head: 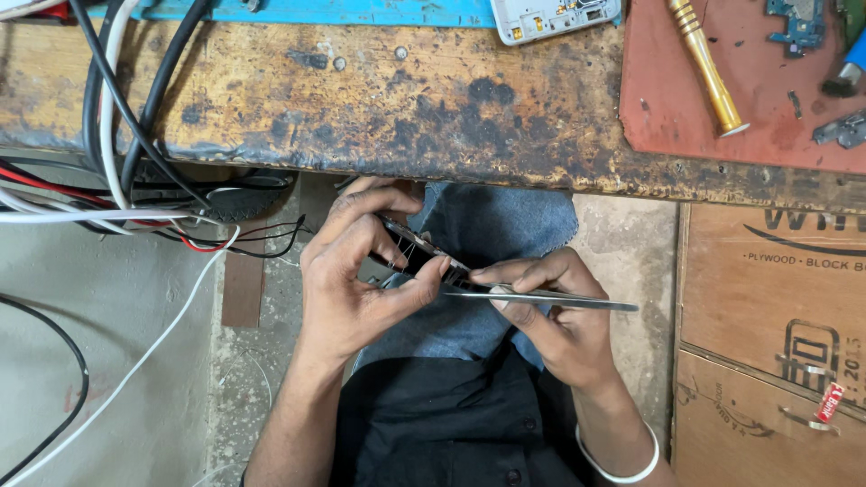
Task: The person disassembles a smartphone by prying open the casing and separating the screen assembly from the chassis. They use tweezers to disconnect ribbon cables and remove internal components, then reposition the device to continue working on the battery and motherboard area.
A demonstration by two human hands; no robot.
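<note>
Two hands work over the lap, below the scorched bench (379, 108): the left hand (356, 280) grips a dark phone (419, 252) on edge, the right hand (555, 316) pinches metal tweezers (550, 299) whose tip touches it.

A repair workshop: scorched wooden workbench (388, 99), tangled cables (126, 180), brass screwdriver (708, 68) and loose circuit boards (798, 27).
</note>
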